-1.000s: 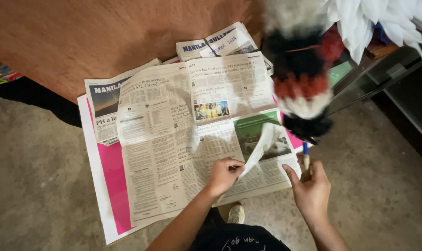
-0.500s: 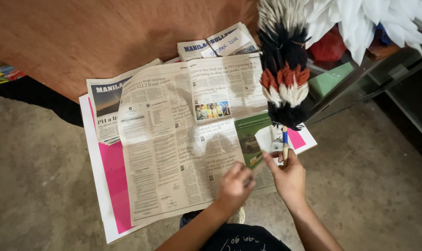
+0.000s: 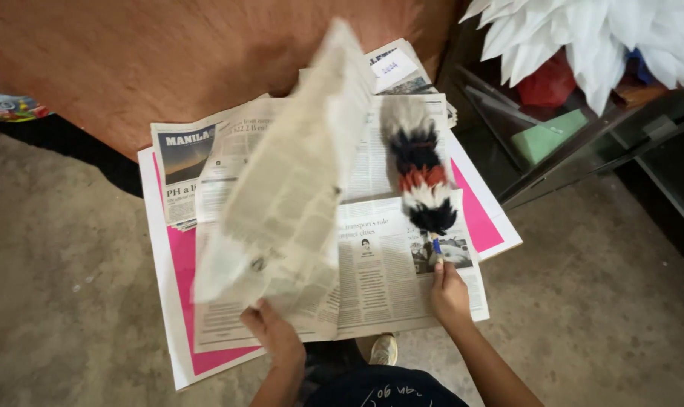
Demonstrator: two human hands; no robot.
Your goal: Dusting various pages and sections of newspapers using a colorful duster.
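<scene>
Two hands low in frame. Your left hand (image 3: 272,332) grips a newspaper sheet (image 3: 297,181) by its bottom edge, sheet lifted and blurred. Your right hand (image 3: 449,295) is closed on the blue handle of a feather duster (image 3: 421,177), feathers lying on the spread newspaper (image 3: 380,271). Pink paper (image 3: 478,218) beneath, on the floor (image 3: 63,301). White feathers (image 3: 583,38) far right.

Near the top middle of the frame, on the folded newspaper stack against the brown wall, I see a small white rectangular paper label (image 3: 394,67) with blue handwriting, lying tilted. At the far left edge, a colourful printed plastic package (image 3: 9,105) in red, blue and yellow lies flat on the grey floor. I see no signs or screens.
</scene>
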